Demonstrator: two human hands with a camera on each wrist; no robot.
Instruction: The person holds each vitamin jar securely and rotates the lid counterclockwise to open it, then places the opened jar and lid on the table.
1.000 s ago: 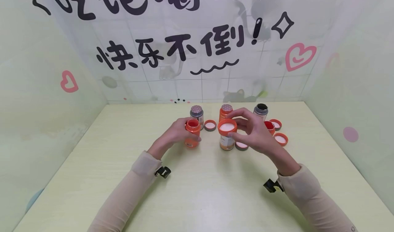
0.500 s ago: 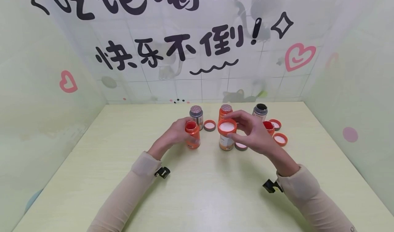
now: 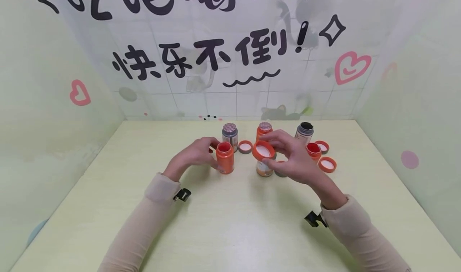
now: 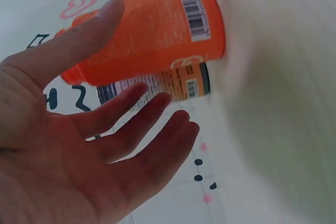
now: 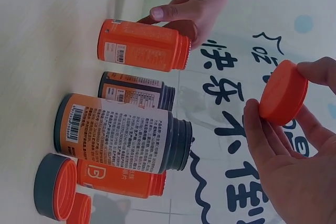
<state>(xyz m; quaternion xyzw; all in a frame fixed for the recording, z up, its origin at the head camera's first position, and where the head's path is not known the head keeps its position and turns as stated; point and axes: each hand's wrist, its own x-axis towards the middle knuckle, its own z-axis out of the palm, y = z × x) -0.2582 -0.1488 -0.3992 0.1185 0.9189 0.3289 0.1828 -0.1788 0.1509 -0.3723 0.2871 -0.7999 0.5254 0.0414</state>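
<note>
An orange uncapped bottle (image 3: 225,160) stands upright on the table, red inside its mouth. Just left of it is my left hand (image 3: 197,152), its fingers spread and loosely bent, not wrapped round the bottle; in the left wrist view the thumb lies close across the bottle (image 4: 152,30), and I cannot tell if it touches. My right hand (image 3: 293,162) pinches an orange screw lid (image 3: 263,150) by its rim, white liner facing up and tilted. From the head, that lid partly covers a dark-necked bottle with a white and orange label (image 3: 264,170); the right wrist view shows this bottle (image 5: 113,135) uncapped.
Behind stand a grey bottle (image 3: 230,138) and an orange bottle (image 3: 264,129), both with patterned seals. To the right are an uncapped grey bottle (image 3: 304,131), a red-mouthed orange bottle (image 3: 313,152) and loose lids (image 3: 327,164). Another lid (image 3: 245,146) lies between the rear bottles.
My left hand has let go of the orange bottle and drawn slightly left; the bottle stays standing. The lid in my right hand has tilted and shifted slightly left.
</note>
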